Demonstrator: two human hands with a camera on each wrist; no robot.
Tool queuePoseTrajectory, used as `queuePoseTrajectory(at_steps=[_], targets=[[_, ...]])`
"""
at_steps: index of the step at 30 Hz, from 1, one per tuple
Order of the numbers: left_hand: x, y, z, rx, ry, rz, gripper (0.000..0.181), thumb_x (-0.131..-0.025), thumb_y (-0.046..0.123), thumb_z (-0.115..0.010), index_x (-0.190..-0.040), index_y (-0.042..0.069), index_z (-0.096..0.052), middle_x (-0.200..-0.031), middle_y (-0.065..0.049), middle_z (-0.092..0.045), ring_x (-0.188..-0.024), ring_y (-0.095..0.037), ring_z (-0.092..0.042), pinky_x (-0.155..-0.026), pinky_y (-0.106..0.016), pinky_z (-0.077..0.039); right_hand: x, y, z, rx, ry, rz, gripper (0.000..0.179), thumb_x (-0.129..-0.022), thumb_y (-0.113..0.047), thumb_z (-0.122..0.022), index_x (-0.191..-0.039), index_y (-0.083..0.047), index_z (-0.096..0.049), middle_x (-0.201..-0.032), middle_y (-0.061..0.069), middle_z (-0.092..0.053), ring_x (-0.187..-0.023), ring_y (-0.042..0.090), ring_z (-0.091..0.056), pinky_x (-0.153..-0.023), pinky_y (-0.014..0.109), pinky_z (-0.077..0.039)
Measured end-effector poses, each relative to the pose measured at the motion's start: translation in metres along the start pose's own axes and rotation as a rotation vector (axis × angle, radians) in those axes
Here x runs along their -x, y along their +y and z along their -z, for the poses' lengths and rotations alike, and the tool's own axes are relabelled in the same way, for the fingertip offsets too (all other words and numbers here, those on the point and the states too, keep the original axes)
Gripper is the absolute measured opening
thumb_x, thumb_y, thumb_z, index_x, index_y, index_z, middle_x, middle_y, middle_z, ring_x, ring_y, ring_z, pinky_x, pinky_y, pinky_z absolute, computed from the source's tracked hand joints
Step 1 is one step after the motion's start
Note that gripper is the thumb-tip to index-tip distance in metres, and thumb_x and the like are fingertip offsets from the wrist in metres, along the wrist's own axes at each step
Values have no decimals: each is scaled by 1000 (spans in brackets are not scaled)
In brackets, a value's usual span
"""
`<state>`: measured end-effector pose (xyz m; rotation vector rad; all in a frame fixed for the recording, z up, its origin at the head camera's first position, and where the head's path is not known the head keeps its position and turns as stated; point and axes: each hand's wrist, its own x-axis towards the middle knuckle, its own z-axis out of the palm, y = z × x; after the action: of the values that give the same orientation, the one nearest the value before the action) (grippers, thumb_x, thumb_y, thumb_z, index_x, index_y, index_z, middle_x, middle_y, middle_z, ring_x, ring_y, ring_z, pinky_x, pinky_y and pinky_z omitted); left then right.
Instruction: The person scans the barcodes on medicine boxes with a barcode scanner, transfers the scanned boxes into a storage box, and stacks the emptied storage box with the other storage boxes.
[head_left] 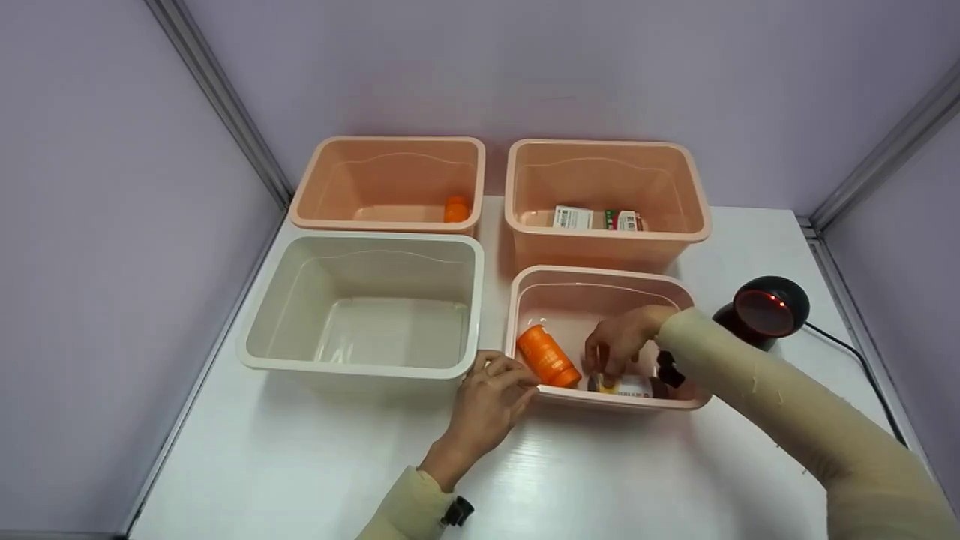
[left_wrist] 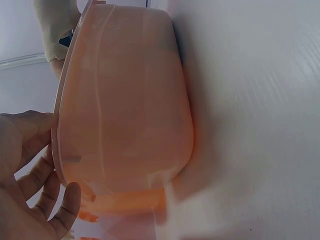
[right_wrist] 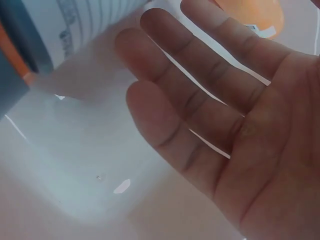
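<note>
My left hand [head_left: 491,397] grips the near left corner of the small pink bin [head_left: 600,276], fingers at its rim [left_wrist: 56,135]. Inside that bin reaches my right hand [head_left: 621,341], its fingers pointing down beside a dark bottle with a white label [head_left: 634,386] that lies along the near wall. The right wrist view shows the fingers [right_wrist: 200,95] relaxed and slightly spread, with the labelled bottle [right_wrist: 80,25] past their tips; the thumb is out of that view. An orange bottle [head_left: 548,356] lies tilted at the bin's left side, left of my right hand.
A white bin [head_left: 364,369] stands left of the pink one. Behind are two peach bins: the left [head_left: 390,225] holds an orange bottle [head_left: 456,209], the right [head_left: 607,235] two small boxes [head_left: 574,217]. A black scanner [head_left: 769,307] with a cable stands at the right.
</note>
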<state>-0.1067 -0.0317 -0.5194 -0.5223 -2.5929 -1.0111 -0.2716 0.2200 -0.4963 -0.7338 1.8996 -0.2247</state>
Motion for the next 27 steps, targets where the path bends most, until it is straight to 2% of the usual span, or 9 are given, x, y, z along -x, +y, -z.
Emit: queuePoseTrajectory(at_steps=[6,16,27], targets=[[0,0,0,9,6,-1,10,-87,26,-78,-96,23,-77,-99,10,-68,-108,-13,-53,-88,-34,-48,-2,-2,-6,-2,-3,-31,40,-81,-31,-79,-117,-17,-68,-105,-1,-64,-92,18,-57,-82,38,-53],[0,0,0,16,6,2,11,-87,26,-78,-96,21,-78,-99,10,-68,-108,-13,-53,-89,-34,-48,-5,-2,-9,1,-35,-64,40,-79,-27,-80,-117,-18,-68,-103,-1,-62,-94,19,-55,-82,38,-51],[1,0,1,-10,4,-2,10,-88,28,-77,-97,25,-77,-100,11,-68,-108,-13,-52,-88,-35,-49,-9,1,-10,65,-27,12,37,-77,-25,-80,-112,-16,-69,-96,-1,-60,-85,15,-54,-69,28,-47]])
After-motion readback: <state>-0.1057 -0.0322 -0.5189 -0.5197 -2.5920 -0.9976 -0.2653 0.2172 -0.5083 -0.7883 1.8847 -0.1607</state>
